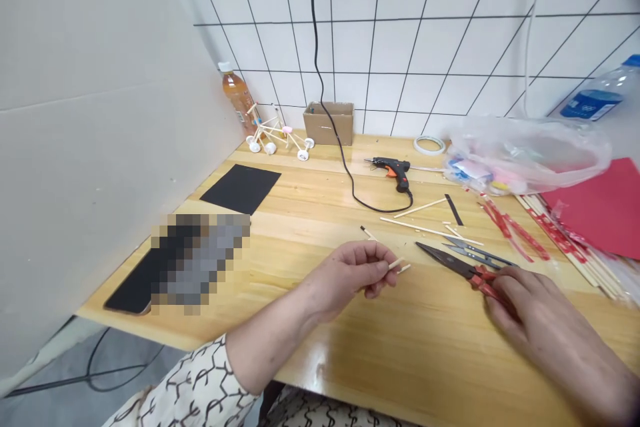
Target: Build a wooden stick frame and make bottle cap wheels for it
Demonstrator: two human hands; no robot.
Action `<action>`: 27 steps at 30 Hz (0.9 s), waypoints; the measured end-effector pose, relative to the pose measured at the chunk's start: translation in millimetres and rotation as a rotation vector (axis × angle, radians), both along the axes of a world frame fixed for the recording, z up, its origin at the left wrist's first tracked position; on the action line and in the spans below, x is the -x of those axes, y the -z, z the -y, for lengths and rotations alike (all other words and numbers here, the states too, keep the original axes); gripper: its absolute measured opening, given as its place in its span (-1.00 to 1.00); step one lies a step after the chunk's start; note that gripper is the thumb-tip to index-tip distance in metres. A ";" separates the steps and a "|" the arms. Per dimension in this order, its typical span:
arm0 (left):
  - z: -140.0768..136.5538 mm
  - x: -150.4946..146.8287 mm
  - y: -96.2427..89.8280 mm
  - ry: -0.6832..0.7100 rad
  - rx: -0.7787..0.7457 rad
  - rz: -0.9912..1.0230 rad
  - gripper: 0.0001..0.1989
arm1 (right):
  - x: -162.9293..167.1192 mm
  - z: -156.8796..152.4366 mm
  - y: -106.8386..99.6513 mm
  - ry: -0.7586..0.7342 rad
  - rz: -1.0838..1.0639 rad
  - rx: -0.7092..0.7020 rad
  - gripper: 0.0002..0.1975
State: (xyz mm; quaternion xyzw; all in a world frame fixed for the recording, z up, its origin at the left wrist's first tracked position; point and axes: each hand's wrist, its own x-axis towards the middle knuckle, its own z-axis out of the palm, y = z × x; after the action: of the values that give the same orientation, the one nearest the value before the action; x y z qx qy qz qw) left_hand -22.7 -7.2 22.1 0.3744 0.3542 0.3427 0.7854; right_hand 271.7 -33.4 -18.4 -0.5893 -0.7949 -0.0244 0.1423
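Head view: the left hand (361, 271) pinches short pale sticks (396, 264), ends pointing right and slightly away. The right hand (533, 313) grips red-handled pliers (464, 267), their long axis running left and away, nose near the sticks. Wooden tabletop (425, 360) stretches between both hands and the near edge.

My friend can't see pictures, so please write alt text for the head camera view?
A person's left hand holds thin pale sticks at a wooden table, while the right hand holds a red-handled tool. Behind are a black glue gun, a wheeled stick model and a cardboard box.
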 end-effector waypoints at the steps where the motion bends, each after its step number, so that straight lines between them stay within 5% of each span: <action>1: -0.8 -3.2 -1.7 0.005 0.009 0.005 -0.73 | -1.7 -0.1 4.1 -0.011 0.024 0.008 -0.69; 6: -4.2 -17.3 -5.0 -0.060 -0.016 -0.025 -0.72 | 6.4 3.3 1.9 0.027 -0.195 0.130 -0.72; 13: -10.5 -20.1 4.1 -0.121 0.010 0.073 -0.69 | 53.5 -3.6 -35.8 0.100 -0.916 0.671 -0.78; 19: -14.9 -13.7 10.9 -0.191 -0.103 0.027 -0.70 | 66.9 -17.4 -24.3 0.025 -1.414 0.951 -0.73; 22: -15.4 -11.0 10.9 -0.204 -0.132 0.005 -0.69 | 65.2 -16.5 -21.7 -0.008 -1.390 0.946 -0.80; 27: -15.6 -11.5 11.0 -0.191 -0.160 -0.058 -0.73 | 65.3 -7.4 -30.3 -0.036 -1.158 0.888 -0.64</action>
State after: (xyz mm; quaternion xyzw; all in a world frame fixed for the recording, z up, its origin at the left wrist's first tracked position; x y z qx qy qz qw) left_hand -11.3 8.4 11.1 0.4104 0.3824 0.4320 0.7062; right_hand 206.4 -26.0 11.9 -0.4966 -0.5369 0.6182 0.2879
